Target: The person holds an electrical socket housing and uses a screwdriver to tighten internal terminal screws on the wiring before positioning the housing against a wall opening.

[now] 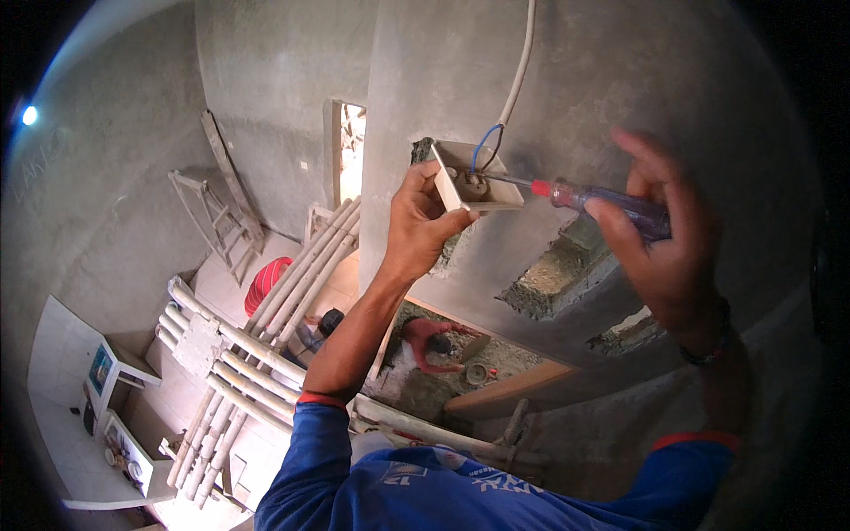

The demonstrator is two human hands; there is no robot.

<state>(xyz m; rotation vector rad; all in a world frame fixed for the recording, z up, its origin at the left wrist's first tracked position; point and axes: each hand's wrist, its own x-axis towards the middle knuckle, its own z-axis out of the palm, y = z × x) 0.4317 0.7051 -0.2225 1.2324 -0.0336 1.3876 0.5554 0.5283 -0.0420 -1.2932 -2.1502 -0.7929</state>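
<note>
My left hand [418, 221] grips a small white electrical box [457, 188] by its near side, fingers behind its left wall and thumb under its lower edge. The box's open side faces me. A blue wire [479, 144] and a dark wire run into it from a pale cable [516, 84] hanging down the wall. In my right hand [677, 257] is a screwdriver [620, 208] with a clear purplish handle and red collar. The thumb presses the handle from below, while the upper fingers are partly lifted and blurred. The screwdriver's tip reaches inside the box, at the wire ends.
Rough holes [567, 270] break the grey plastered wall. Below, bamboo poles [301, 265] lie crossed on scaffolding. Two people work lower down, one in a red striped top [266, 285], another in red sleeves [425, 341]. A wooden trestle [217, 221] and white cabinets [124, 451] stand left.
</note>
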